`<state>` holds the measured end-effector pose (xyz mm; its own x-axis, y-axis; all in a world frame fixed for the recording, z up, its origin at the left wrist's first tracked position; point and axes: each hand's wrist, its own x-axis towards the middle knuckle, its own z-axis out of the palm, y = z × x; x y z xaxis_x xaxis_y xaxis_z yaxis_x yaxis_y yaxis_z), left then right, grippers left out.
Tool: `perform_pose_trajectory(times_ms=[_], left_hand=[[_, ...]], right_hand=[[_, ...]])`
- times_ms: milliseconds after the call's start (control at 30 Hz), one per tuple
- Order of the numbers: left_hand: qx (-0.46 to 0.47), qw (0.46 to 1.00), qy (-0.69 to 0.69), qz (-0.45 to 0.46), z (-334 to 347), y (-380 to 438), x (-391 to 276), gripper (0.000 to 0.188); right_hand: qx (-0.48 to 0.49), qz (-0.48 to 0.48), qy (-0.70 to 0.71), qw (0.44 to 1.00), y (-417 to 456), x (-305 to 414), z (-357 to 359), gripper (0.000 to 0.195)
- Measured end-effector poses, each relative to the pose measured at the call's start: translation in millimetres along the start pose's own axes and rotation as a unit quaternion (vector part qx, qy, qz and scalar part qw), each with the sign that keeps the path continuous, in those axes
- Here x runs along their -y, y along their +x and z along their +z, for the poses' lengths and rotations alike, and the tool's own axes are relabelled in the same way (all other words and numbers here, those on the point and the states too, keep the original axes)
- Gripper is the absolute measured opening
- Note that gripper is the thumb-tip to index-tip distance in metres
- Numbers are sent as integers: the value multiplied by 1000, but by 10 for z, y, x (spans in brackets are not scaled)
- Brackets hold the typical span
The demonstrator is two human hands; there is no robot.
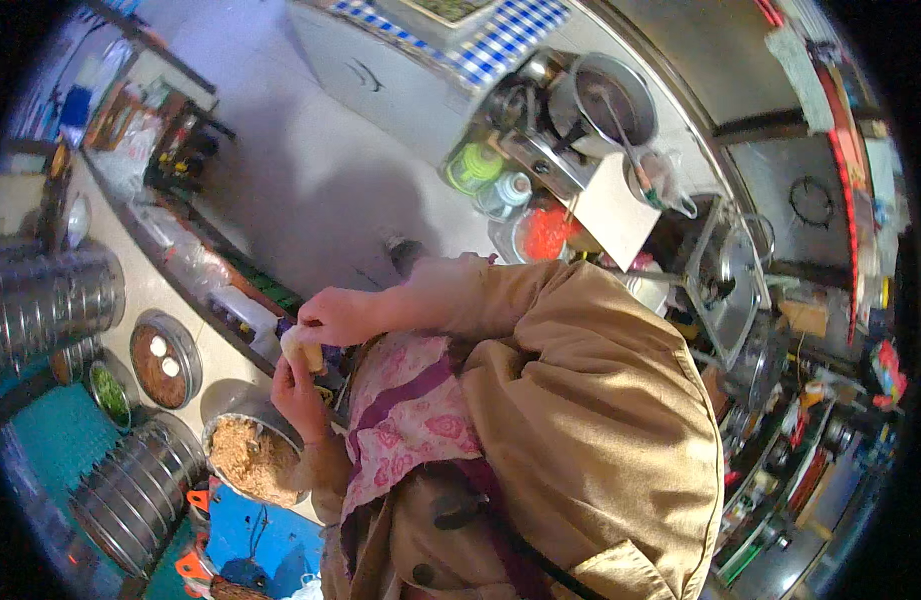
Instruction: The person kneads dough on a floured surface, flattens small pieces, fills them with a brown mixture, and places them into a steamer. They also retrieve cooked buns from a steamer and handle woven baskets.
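Observation:
Both hands meet in front of the pink floral apron, around a pale piece of dough. My right hand, the upper one in the picture, pinches the dough's top edge with its fingertips. From below, my left hand supports the same piece between thumb and fingers. What lies inside the dough is hidden. Beside my left forearm stands a metal bowl of light brown minced filling with a utensil stuck in it. Beyond it, a round steamer tray carries two white buns.
A bowl of chopped greens sits past the tray. Stacked metal steamers stand at lower left, with another stack farther up. A blue object lies near the filling bowl. Behind my right arm are a large pot and a sink.

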<state>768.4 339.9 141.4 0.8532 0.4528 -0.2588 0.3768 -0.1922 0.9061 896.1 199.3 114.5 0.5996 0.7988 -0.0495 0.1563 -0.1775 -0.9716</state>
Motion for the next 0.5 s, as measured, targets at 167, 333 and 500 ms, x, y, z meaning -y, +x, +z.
perform_pose_trajectory(times_ms=[167, 333, 500], left_hand=[[59, 988, -139, -9, 486, 76, -108, 32], [87, 985, -126, -81, 728, 208, -265, 29], [102, 976, 89, 171, 975, 340, -290, 36]], right_hand=[[-71, 21, 3, 997, -298, -212, -283, 39], [-62, 16, 0, 998, -368, -239, -701, 41], [-36, 75, -3, 997, -385, -268, -1074, 40]])
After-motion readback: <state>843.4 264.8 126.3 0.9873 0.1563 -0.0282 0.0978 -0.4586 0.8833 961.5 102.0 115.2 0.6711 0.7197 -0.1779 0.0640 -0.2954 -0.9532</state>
